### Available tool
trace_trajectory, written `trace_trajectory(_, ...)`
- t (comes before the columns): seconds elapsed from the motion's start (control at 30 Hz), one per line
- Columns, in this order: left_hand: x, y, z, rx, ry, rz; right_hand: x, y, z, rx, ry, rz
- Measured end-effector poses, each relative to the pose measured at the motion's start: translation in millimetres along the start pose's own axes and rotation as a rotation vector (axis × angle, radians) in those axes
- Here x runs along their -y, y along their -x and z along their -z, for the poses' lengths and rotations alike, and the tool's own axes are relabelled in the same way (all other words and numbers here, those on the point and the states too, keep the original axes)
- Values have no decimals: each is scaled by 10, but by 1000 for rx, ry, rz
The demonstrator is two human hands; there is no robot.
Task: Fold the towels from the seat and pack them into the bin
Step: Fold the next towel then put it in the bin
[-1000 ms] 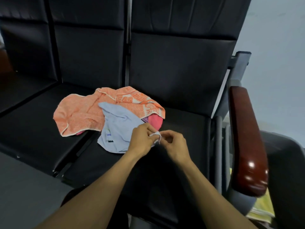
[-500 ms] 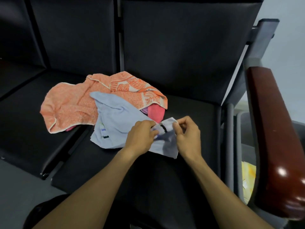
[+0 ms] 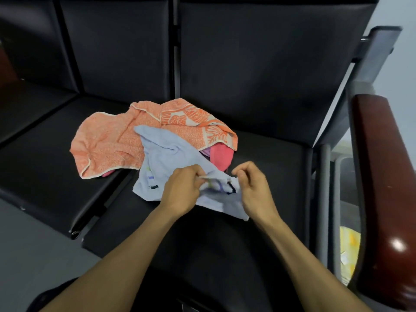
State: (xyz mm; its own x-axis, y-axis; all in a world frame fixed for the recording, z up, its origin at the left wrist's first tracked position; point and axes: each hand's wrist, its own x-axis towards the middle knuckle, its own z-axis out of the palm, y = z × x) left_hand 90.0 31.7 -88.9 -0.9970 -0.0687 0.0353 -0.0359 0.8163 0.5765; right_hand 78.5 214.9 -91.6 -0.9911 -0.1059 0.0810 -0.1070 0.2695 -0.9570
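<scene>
While the black padded seat (image 3: 258, 158) carries the crumpled orange patterned towel (image 3: 108, 145), my light blue terry towel (image 3: 171, 158) lies in front; my left hand (image 3: 182, 192) and right hand (image 3: 254, 188) pinch its near edge.

We're looking at a row of black padded seats (image 3: 236, 221) with tall black backrests (image 3: 258, 64), joined side by side. A glossy dark red-brown armrest (image 3: 387, 199) caps the right end on a grey metal frame (image 3: 324, 176). Pale grey wall (image 3: 403, 52) behind, grey floor (image 3: 29, 255) below left.
</scene>
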Motion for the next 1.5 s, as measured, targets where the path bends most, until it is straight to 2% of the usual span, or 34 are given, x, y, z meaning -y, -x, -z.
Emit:
trace_trajectory(0.07,-60,-15,35,-86,127,-58,-11,15,-49,148,121,15)
trace_trajectory(0.1,-88,-21,46,-117,150,-91,-11,15,-64,163,190,46)
trace_trajectory(0.17,-79,-25,47,-117,161,-125,-10,-4,-80,71,199,102)
trace_trajectory(0.23,-6,-32,27,-18,134,-139,14,-28,-43,-93,26,58)
trace_trajectory(0.3,66,-20,-12,118,-1,-175,40,-55,23,-184,-65,24)
trace_trajectory(0.4,128,-14,-50,250,-234,-154,58,-66,74,-155,-128,23)
trace_trajectory(0.5,122,-43,-52,273,-41,-107,16,-74,81,-107,-124,21)
trace_trajectory(0.6,21,-40,-116,351,-147,-78,-43,-80,52,-34,-72,31)
trace_trajectory(0.67,-37,-51,-122,230,-243,-107,-56,-70,35,-23,-53,34)
trace_trajectory(0.73,-47,-73,-95,43,-248,-113,-57,-79,52,-119,-88,16)
trace_trajectory(0.77,-37,-85,-61,-7,-174,-79,-56,-86,75,-185,-134,-8)
trace_trajectory(0.83,-27,-105,-42,39,166,13,-42,-96,111,-260,-211,-50)
trace_trajectory(0.9,-135,-47,-33,218,342,-11,-21,-85,102,-206,-200,-55)
trace_trajectory(0.97,-169,32,-104,332,155,-102,11,-49,45,-103,-189,-37)
trace_trajectory(1.0,-133,38,-144,317,12,-129,12,-40,30,-95,-189,-36)
trace_trajectory(1.07,-49,-34,-144,192,-101,-77,-5,-49,48,-191,-180,-40)
trace_trajectory(1.13,-20,-87,-70,12,46,-8,-26,-57,106,-261,-130,-35)
trace_trajectory(1.2,-107,-93,32,-120,247,-56,-8,-25,82,-64,-39,0)
trace_trajectory(1.27,-227,-53,74,-90,363,-134,-1,22,-22,124,11,14)
trace_trajectory(1.3,-248,-38,66,-54,372,-159,24,42,-65,122,-4,22)
trace_trajectory(1.37,-198,-55,32,17,323,-169,29,56,-86,-14,-49,66)
trace_trajectory(1.43,-109,-63,5,87,163,-183,42,47,-46,-190,-94,84)
trace_trajectory(1.5,-80,-38,-13,73,42,-225,32,25,13,-296,-135,64)
